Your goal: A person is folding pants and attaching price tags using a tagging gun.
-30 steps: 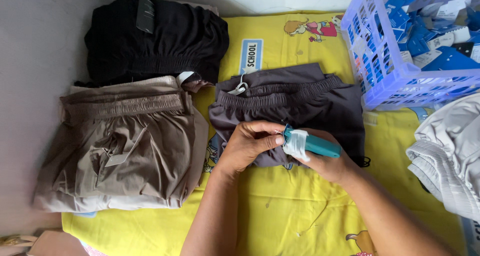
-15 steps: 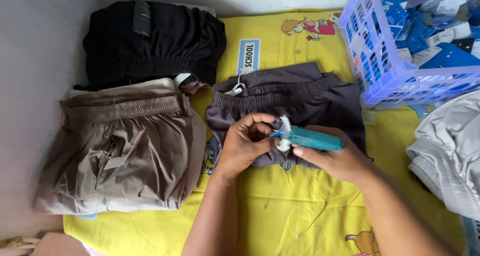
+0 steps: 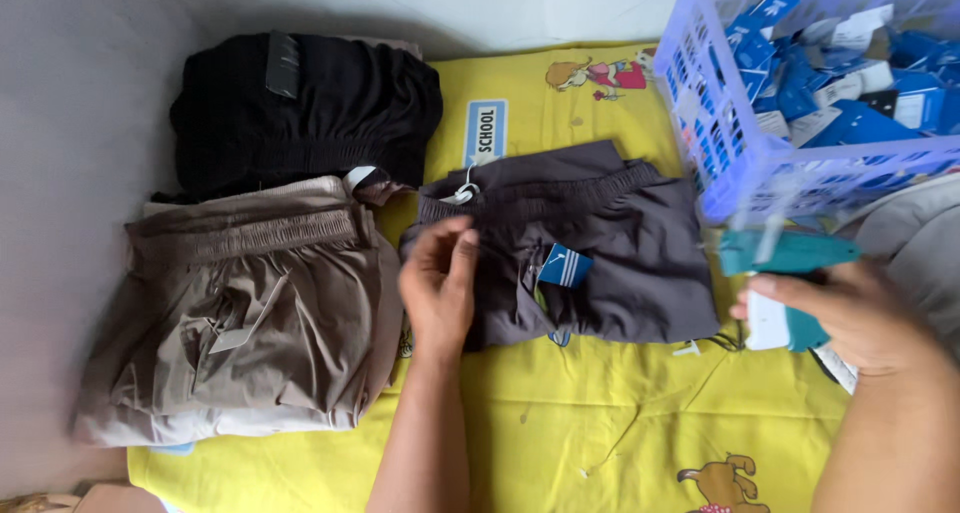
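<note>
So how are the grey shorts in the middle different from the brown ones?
The dark grey shorts have a blue tag on them; the tan-brown shorts show a pale tag. The grey pair lies singly beside the left hand, while the brown ones lie to the side in what looks like a stack. Both are folded, have elastic waistbands and rest on the yellow sheet.

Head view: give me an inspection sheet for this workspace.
Surface: yellow cartoon-print sheet.
Job's things: folded dark grey shorts bearing a blue hang tag; teal tagging gun.
Clutter: black folded garment; tan folded shorts; lilac basket of blue tags; light grey garment.
Grippers: left hand rests on the grey shorts; right hand grips the gun, off to the side.
Cables: nothing seen.
Surroundings: grey floor.
</note>
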